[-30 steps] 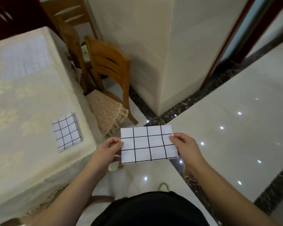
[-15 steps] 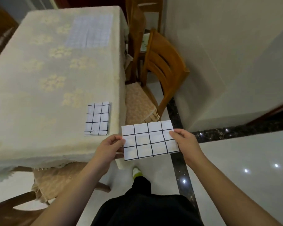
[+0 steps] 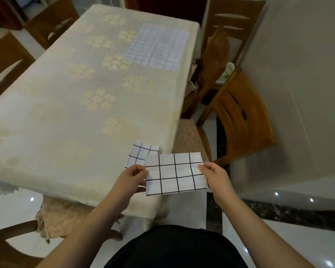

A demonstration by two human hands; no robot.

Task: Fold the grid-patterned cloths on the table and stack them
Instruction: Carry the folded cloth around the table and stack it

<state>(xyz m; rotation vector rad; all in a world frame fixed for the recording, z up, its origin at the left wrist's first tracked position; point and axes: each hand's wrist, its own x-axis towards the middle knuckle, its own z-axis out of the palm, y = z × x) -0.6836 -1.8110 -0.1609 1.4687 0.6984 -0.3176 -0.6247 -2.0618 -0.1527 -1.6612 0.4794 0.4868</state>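
Dining table (image 3: 66,113) with a cream floral tablecloth fills most of the view; wooden chairs (image 3: 240,120) stand along its right side, glossy tile floor below. At the far right end of the table lie unfolded grid-patterned cloths (image 3: 157,47), flat, overlapping, faint in the blur; exact count unclear. Near the front right corner sits one folded grid cloth (image 3: 141,153), close to the table edge, partly hidden behind the held one.

Held cloth (image 3: 175,174): folded to a rectangle, in the air just off the table's front corner, roughly level, overlapping the folded one in view. Left hand (image 3: 131,178) pinches its left short edge, thumb on top. Right hand (image 3: 214,175) pinches the right short edge, likewise. Both hands narrow, fingers curled onto fabric.

Step, as I judge it: carrying it over to stack, or one more fold first.

Risks:
- The held piece is wider than the one on the table, so stacked as is the pile would look uneven and may overhang.
- The stack spot is near the edge, so a sloppy drop could push either cloth onto the floor.
- Grip at the ends only, so the layers may sag or open on release.
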